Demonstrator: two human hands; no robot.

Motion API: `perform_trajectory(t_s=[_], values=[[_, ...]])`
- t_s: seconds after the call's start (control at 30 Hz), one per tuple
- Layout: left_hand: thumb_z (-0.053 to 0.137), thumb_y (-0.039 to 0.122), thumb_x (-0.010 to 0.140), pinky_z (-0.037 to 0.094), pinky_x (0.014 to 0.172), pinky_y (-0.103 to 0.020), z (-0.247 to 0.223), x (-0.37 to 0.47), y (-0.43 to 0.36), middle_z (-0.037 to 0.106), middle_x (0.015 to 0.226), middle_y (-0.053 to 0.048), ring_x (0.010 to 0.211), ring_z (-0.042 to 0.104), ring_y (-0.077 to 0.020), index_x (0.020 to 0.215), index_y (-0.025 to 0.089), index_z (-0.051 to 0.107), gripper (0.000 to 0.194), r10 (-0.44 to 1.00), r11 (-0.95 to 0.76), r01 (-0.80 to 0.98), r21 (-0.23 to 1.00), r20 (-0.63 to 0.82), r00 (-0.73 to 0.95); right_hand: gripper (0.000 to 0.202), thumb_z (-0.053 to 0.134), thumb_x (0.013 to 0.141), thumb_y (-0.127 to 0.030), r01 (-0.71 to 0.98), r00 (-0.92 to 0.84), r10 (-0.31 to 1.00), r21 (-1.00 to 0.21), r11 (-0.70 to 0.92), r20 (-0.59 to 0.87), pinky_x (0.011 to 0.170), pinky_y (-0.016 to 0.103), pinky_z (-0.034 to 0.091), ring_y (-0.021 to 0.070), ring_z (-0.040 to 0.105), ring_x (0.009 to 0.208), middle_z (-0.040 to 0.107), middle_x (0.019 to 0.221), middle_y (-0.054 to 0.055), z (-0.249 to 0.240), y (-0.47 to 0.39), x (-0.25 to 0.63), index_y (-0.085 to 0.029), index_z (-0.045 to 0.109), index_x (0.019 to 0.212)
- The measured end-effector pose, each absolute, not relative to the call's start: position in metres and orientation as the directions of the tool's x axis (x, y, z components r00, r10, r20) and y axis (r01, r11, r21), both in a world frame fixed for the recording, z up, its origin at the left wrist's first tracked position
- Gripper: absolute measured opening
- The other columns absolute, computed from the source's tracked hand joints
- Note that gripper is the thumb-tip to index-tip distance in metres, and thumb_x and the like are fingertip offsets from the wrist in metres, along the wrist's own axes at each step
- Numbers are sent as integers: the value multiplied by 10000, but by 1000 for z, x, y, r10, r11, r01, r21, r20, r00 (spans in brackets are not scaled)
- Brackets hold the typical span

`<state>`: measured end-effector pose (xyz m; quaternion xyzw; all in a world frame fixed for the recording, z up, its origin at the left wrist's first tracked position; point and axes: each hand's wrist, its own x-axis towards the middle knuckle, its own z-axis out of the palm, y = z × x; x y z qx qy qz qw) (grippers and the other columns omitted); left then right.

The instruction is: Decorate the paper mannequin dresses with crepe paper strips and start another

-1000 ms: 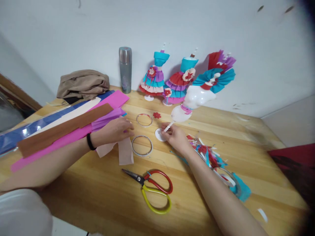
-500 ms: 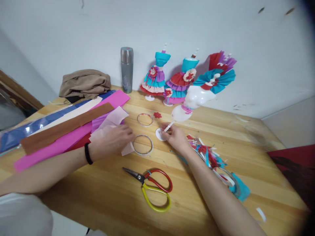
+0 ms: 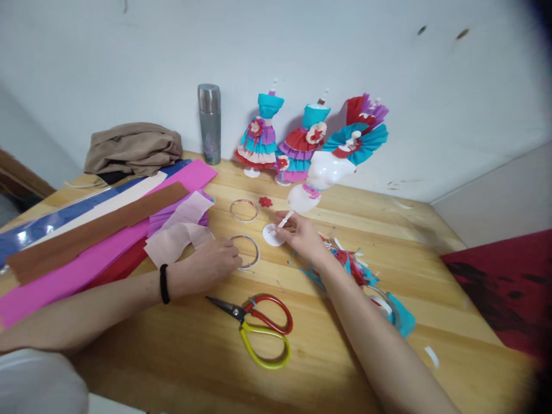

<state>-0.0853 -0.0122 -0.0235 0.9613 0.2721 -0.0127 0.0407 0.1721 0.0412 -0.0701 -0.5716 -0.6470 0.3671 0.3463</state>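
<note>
My right hand [image 3: 297,233] has its fingers closed on the white stand, at the stem just above its round base. The white mannequin [image 3: 328,170] on this stand leans to the right, with a blue paper ruffle [image 3: 373,141] at its neck and a pink band at the waist. My left hand [image 3: 215,261] rests near the table top beside the lower ring [image 3: 257,253], fingers bent and pressed together; what is under them is hidden. Pale pink paper [image 3: 166,241] lies just behind the left hand.
Scissors [image 3: 239,313] lie in front. Paper strips [image 3: 99,218], a brown cloth [image 3: 133,146] and a flask [image 3: 210,126] are at left and back. Two dressed mannequins [image 3: 259,141] stand by the wall. Paper scraps [image 3: 351,264] lie under the right forearm.
My left hand has moved right and towards me, off the pale pink paper to the lower ring. My right hand still holds the stand. The whole view has shifted slightly.
</note>
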Motion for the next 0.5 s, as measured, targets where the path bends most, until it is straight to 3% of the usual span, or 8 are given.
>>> perform_trajectory(t_s=[0.2, 0.37, 0.5], values=[[510, -29, 877, 439, 631, -334, -20, -84, -12, 672, 802, -99, 767, 635, -230, 795, 135, 616, 212, 582, -812, 584, -3, -83, 809, 337, 677, 775, -190, 518, -123, 992, -850, 99, 41, 864, 394, 580, 243, 733, 922, 781, 1025, 108, -73, 38, 165, -164, 688, 1111], [475, 52, 954, 443, 670, -343, -19, -84, -11, 690, 863, -90, 789, 636, -228, 820, 137, 617, 213, 614, -776, 626, 75, -141, 777, 325, 685, 765, -189, 472, -127, 991, -876, 98, 42, 868, 397, 588, 247, 732, 931, 777, 1016, 96, -75, 40, 166, -184, 694, 1090], [486, 110, 977, 443, 716, -332, -16, -90, -10, 703, 909, -83, 801, 637, -205, 852, 139, 632, 194, 616, -764, 633, 124, -155, 773, 369, 641, 695, -97, 409, -179, 984, -908, 88, 14, 873, 386, 599, 233, 736, 929, 781, 985, 69, -72, 43, 173, -179, 709, 1049]])
